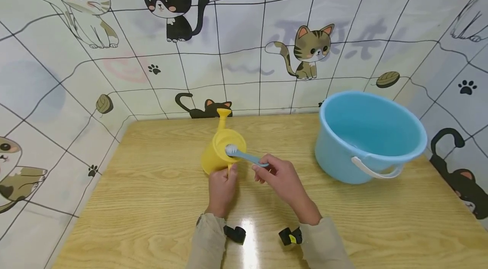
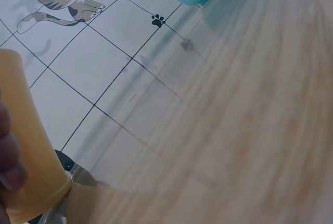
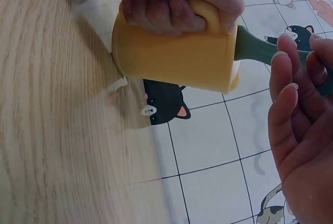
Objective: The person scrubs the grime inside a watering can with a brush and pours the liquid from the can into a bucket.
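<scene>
A yellow watering can [image 1: 209, 159] with a spout stands at the middle of the table, its open top facing up toward the head camera. My left hand [image 1: 222, 188] grips its handle; in the right wrist view the curled fingers [image 3: 161, 13] wrap that handle. My right hand [image 1: 280, 179] pinches the handle of a blue brush [image 1: 247, 157] with white bristles. In the head view the brush head lies over the can's mouth. From the right wrist the bristles are hidden inside or behind the can's rim. The left wrist view catches only the can's side [image 2: 31, 146] and a few fingertips.
A large light-blue bucket [image 1: 337, 156] with a white handle stands on the right of the wooden table [image 1: 152, 209]. A cat-patterned backdrop [image 1: 244, 65] rises behind the table and on both sides. A dark strap device [image 1: 235, 234] sits at each wrist.
</scene>
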Available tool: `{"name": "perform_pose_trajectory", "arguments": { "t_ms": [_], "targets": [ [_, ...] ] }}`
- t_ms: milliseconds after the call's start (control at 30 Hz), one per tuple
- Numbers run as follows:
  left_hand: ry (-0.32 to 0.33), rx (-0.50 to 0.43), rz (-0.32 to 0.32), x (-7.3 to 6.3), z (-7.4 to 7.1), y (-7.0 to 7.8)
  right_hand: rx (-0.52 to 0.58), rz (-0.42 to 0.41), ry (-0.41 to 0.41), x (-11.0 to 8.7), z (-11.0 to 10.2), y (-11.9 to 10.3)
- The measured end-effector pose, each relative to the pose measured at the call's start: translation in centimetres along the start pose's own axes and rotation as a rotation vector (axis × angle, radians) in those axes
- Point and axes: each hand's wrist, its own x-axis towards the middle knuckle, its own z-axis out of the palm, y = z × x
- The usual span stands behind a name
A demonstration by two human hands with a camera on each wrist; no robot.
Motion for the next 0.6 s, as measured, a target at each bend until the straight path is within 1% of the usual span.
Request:
{"name": "perform_pose_trajectory", "arguments": {
  "t_ms": [133, 267, 400, 500, 600],
  "targets": [
    [0.006, 0.009, 0.018, 0.0, -0.1, 0.0, -0.011, -0.003, 0.002, 0.0, 0.2, -0.2],
    [-0.005, 0.036, 0.073, 0.1, 0.0, 0.0, -0.062, -0.006, -0.014, 0.0, 0.6, -0.4],
    [-0.025, 0.019, 0.079, 0.2, 0.0, 0.3, -0.096, -0.045, -0.062, 0.0, 1.3, -0.8],
    [-0.024, 0.009, 0.070, 0.2, 0.1, 0.3, -0.089, -0.071, -0.077, 0.0, 1.9, -0.8],
    [-0.020, 0.019, 0.093, 0.3, 0.0, 0.4, -0.076, -0.082, -0.089, 0.0, 2.5, -0.4]
  ]
}}
